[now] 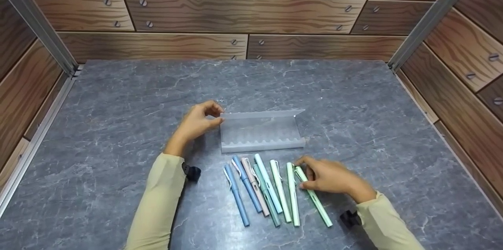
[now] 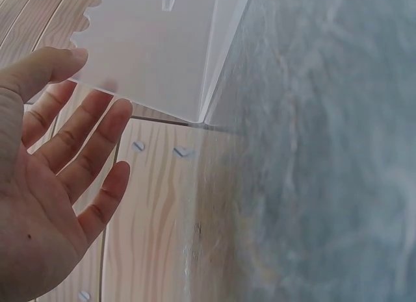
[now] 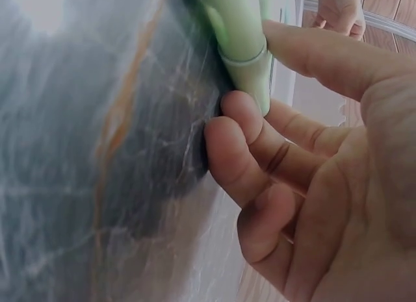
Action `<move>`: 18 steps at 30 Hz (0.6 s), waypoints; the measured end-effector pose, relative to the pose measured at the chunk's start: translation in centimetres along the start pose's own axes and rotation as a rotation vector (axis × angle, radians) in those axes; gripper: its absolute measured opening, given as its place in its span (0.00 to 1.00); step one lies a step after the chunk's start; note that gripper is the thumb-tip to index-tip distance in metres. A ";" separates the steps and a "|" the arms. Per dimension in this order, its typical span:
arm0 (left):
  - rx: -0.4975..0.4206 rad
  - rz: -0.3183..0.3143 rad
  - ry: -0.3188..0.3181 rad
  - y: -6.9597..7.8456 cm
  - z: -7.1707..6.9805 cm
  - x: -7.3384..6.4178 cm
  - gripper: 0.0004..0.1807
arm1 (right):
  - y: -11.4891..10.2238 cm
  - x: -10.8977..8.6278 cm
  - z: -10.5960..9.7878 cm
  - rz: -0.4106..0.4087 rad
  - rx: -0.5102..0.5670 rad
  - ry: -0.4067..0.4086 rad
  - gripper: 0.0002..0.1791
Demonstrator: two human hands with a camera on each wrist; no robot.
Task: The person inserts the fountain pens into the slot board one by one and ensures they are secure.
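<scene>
A translucent plastic pen case (image 1: 262,148) with scalloped edges stands unfolded in the middle of the table. My left hand (image 1: 198,122) pinches its left edge near the back corner between thumb and fingers; the left wrist view shows the thumb on the clear sheet (image 2: 153,55) and the other fingers loosely spread. In front of the case, my right hand (image 1: 334,175) grips the upper end of the rightmost green pen (image 1: 320,204). Up close, thumb and curled fingertips hold that green pen (image 3: 244,39) from both sides. Its lower end points toward the front right.
Left of the held pen lie several capped pens side by side: a light green pen (image 1: 292,199), a light blue pen (image 1: 269,183), a pink pen (image 1: 255,187) and a blue pen (image 1: 237,197) among them. Wood-patterned panels (image 1: 243,14) enclose the grey marbled table (image 1: 137,96).
</scene>
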State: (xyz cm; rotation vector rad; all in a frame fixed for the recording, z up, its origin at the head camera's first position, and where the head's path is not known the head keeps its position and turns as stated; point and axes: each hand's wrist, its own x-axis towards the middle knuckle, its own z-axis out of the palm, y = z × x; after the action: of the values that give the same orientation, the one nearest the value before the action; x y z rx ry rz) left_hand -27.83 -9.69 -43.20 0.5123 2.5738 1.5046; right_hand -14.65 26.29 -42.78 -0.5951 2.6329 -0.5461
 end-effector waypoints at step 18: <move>0.037 0.059 0.029 0.0 0.1 0.3 0.06 | 0.4 -0.1 0.2 -0.014 0.099 0.012 0.24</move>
State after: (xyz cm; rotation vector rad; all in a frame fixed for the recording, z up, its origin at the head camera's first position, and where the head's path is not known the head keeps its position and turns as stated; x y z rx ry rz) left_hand -28.05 -9.51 -43.26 0.5805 2.6358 1.4952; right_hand -14.63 26.63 -43.12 -0.5824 2.5970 -0.6813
